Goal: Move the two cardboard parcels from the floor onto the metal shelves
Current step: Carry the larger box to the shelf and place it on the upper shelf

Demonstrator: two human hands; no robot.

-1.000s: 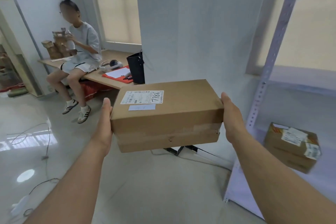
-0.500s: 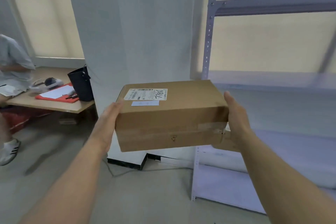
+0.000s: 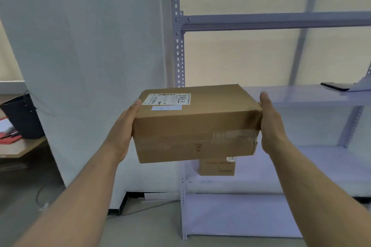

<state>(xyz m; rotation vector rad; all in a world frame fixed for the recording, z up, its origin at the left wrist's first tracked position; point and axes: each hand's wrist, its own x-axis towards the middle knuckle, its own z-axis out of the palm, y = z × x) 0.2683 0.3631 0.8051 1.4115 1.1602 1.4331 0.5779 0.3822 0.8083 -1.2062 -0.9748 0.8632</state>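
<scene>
I hold a brown cardboard parcel in the air in front of me, level, with a white shipping label on its top. My left hand presses flat on its left end and my right hand on its right end. The metal shelves stand right behind it, pale grey with perforated uprights. A second cardboard parcel sits on a lower shelf, mostly hidden below the one I carry.
A white pillar stands left of the shelving. Further left, a wooden table carries a black bag and a red folder. A dark flat object lies on the middle shelf at the right. A cable runs along the floor.
My view has swung right and up, so the shelves fill the background and the seated person is out of sight. The parcel has stayed between both hands and come closer to the shelves.
</scene>
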